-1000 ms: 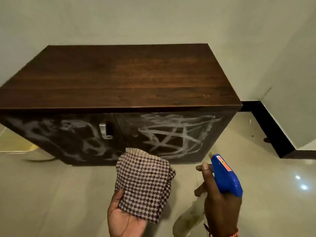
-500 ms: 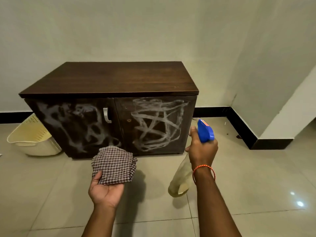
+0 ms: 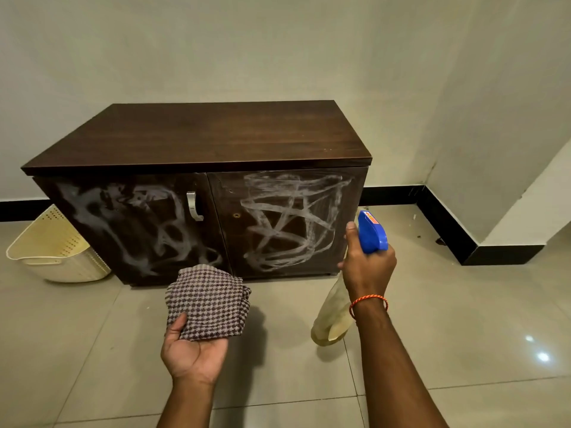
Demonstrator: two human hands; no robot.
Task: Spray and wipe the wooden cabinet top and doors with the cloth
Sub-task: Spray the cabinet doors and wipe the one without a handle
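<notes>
Now, far left, a cream basket (image 3: 58, 254) sits on the floor (image 3: 463, 335) just beside the left end of the cabinet (image 3: 200, 134), which backs onto the wall. White streaks cover both fronts: left door (image 3: 139, 227), right door (image 3: 290, 220). Left hand (image 3: 193, 353) cups the folded checked cloth (image 3: 207, 301), thumb pinning it, low before the doors. Right hand (image 3: 367, 267) grips the spray bottle (image 3: 372, 231) at the right door's outer edge — open tile beyond, out to the black skirting (image 3: 448, 230).

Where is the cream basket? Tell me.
In the head view, the basket lies tilted on the floor at the far left, beside the cabinet's left end, near the wall.
</notes>
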